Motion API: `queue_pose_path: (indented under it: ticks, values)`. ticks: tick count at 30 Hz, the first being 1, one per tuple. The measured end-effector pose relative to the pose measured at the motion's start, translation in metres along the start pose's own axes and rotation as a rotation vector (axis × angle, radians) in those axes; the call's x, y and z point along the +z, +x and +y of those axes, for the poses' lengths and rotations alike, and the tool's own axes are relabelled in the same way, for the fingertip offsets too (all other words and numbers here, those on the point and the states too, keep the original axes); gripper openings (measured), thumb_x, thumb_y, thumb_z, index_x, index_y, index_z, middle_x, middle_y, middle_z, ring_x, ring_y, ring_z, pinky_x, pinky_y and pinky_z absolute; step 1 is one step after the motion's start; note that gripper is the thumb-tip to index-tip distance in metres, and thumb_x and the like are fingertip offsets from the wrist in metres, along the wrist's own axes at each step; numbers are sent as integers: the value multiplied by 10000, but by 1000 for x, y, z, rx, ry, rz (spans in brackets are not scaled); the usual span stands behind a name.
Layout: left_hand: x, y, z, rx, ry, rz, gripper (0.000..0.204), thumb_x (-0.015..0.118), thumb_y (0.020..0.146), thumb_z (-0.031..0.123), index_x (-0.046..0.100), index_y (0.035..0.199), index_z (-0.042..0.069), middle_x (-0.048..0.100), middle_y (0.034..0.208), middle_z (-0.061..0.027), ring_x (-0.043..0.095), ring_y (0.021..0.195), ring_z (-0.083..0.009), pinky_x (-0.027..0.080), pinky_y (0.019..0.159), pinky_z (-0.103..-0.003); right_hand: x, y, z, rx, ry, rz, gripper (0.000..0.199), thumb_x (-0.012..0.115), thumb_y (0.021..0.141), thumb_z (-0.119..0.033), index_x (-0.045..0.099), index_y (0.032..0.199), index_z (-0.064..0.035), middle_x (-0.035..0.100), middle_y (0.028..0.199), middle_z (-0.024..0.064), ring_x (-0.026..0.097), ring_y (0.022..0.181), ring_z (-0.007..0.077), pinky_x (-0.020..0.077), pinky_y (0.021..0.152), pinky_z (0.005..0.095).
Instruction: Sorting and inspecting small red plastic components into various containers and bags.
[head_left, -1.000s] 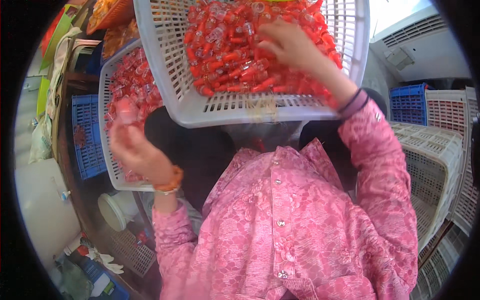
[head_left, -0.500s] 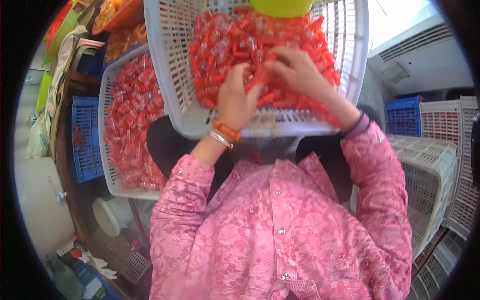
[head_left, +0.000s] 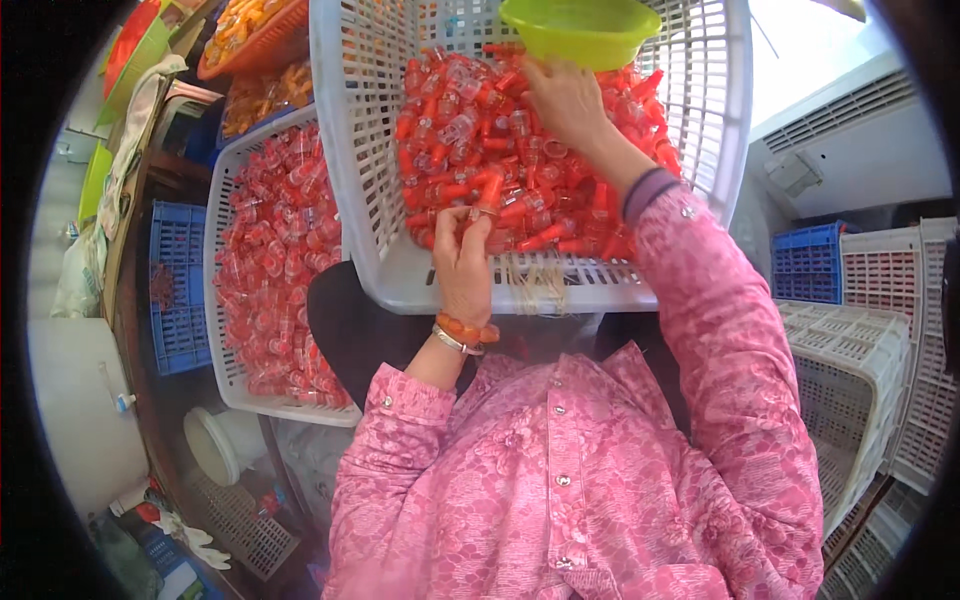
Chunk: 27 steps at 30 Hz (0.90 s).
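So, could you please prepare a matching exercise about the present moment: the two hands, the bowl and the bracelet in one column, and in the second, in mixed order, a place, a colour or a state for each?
Column one
1. left hand
2. right hand
3. bowl
4. bracelet

Column two
A. yellow-green, at the far side of the white basket
B. orange, worn beside a silvery bangle
C. over the heap of red pieces, close to the bowl
D. holding one red piece in its fingers

Right pairs: 1-D, 2-C, 3-A, 4-B
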<state>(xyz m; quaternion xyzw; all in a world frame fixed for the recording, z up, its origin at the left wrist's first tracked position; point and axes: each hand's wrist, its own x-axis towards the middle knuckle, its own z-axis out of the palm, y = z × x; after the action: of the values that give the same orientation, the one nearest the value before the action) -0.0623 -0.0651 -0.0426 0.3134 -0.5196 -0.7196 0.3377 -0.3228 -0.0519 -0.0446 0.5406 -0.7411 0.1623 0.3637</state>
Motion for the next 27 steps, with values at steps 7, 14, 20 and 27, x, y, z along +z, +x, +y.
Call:
queue_pose_path:
  ticks: [7,14,20,27]
  values:
    - [-8,3,5,-338,-359,48,163,480,888,215,512,931,61,547,764,-47,472,534,-115,382,475,-246,-34,9,-24,428,458,-426,360,640,785,-190,564,1107,-49,641,902,182,635,780,315,517,650,397]
    - [-7,-3,18,-440,-317,-183,220,470,929,317,538,917,108,534,707,-16,412,502,-72,291,415,-201,-128,-40,-74,1036,1544,-332,350,632,856,-188,539,1140,-5,653,979,94,624,840,143,519,667,287]
    - [8,-25,26,-425,-159,-159,269,460,939,358,547,895,107,476,619,10,345,430,-58,231,365,-200,-166,-70,-112,1044,1655,-257,290,603,888,-148,540,1133,-6,652,985,74,611,848,118,506,668,263]
    - [3,-41,21,-117,202,-218,242,448,948,304,539,862,97,443,577,28,346,418,-50,243,369,-197,-194,-82,-100,666,1438,-530,266,573,918,-173,549,1123,-5,640,940,46,616,845,111,503,721,240]
